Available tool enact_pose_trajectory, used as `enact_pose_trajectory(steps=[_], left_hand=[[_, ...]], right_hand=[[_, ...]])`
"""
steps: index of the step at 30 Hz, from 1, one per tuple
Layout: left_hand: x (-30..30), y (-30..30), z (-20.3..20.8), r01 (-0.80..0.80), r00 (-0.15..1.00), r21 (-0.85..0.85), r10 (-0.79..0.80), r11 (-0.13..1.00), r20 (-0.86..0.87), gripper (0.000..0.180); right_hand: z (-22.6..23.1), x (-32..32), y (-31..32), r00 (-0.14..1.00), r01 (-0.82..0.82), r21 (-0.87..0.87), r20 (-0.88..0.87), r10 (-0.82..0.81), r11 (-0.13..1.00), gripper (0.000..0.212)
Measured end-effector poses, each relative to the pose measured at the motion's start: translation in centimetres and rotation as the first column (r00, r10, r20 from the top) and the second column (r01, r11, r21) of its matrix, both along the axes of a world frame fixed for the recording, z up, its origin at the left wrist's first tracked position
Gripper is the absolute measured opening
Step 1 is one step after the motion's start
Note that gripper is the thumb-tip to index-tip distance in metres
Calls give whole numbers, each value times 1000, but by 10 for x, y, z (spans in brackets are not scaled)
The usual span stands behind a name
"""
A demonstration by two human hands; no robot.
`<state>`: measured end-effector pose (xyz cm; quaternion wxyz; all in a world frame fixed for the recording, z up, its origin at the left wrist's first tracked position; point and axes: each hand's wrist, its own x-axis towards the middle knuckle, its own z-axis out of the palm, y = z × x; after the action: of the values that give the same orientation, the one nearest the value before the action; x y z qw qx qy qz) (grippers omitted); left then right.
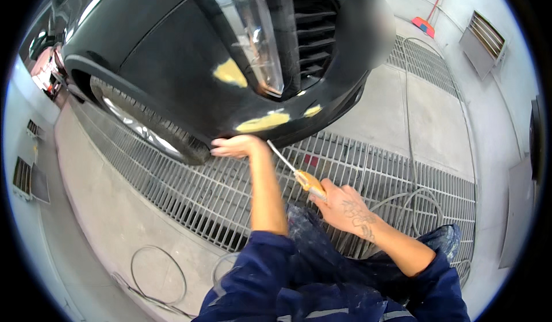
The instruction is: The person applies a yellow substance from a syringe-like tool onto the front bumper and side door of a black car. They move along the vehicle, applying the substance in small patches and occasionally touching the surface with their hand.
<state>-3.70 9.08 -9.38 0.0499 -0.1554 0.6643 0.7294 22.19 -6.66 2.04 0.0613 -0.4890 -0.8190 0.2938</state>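
The dark front bumper [201, 106] of a car stands before me, with patches of yellow filler [264, 122] on its corner. My left hand [234, 147] reaches to the bumper's lower edge, its fingers stretched out toward the front tyre. Part of that hand is hidden by the wrist, and I cannot tell how firmly it touches the bumper. In my right hand [339, 204] is a screwdriver [310, 184] with an orange-yellow handle. Its thin metal shaft points up and left, the tip close to my left wrist and just below the bumper.
Metal floor grating [230, 190] runs under the car's front and my feet. A grey hose [409, 121] trails along the right and loops near my leg; another coiled hose [158, 276] lies at lower left. A red broom [424, 24] leans on the far right wall near an open vent [483, 40].
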Motion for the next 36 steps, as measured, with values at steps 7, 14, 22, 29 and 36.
enact_pose_trajectory(steps=[7,14,22,29,36], left_hand=[[1,16,-50,-39,958,-20,32,999,-284,69],[-118,-31,91,89,588,28,-29,996,-809,67],[77,5,-58,172,389,-268,-316,948,-866,92],[137,-16,-96,115,-19,-920,-925,376,-380,76],[-91,-55,-17,-9,244,-429,-414,903,-877,100]], right_hand=[[5,-10,0,1000,-21,-27,2,21,999,31],[-14,-2,1,998,15,15,-61,-14,1000,28],[-7,12,-7,998,35,45,-47,-33,998,27],[-11,25,-11,1000,15,74,-5,-14,997,28],[-25,28,14,1000,-7,-17,-17,6,1000,25]])
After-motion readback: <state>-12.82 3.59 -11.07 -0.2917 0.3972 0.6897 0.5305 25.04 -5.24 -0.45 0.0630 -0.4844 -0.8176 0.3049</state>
